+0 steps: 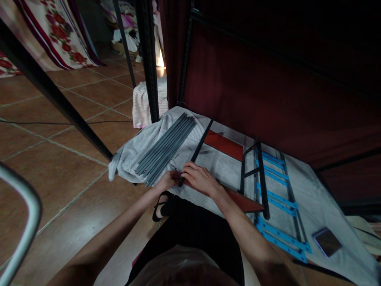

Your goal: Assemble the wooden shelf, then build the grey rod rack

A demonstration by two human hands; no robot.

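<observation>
Black and straight, a slim metal-looking bar (202,140) slants across a pale grey cloth (342,216) spread over a low surface, its near end meeting the two hands of a person who leans over it. The left hand (170,179) has its fingers bent together right at that near end; what exactly they pinch is too small to tell. The right hand (198,176) lies just beside it, palm down, fingers curled over the bar, though whether it grips firmly cannot be told.

A flat orange-red panel (224,145) lies beyond the hands, right of the bar, and a darker red-brown panel (245,201) runs partly beneath the right forearm. Near the right ends of both panels stands a black angular frame (263,180) with a short crosspiece. Just beside it, bright blue perforated strips (285,235) lie in rows across thin dark rods (293,198).

Left of the bar, a bundle of slender grey tubes (166,149) rests side by side on the cloth. Well to the right, near the cloth's edge, lies a dark-screened phone with a purplish rim (327,241). Dark red fabric (253,91) hangs behind, and brown tiles (80,159) cover the floor.
</observation>
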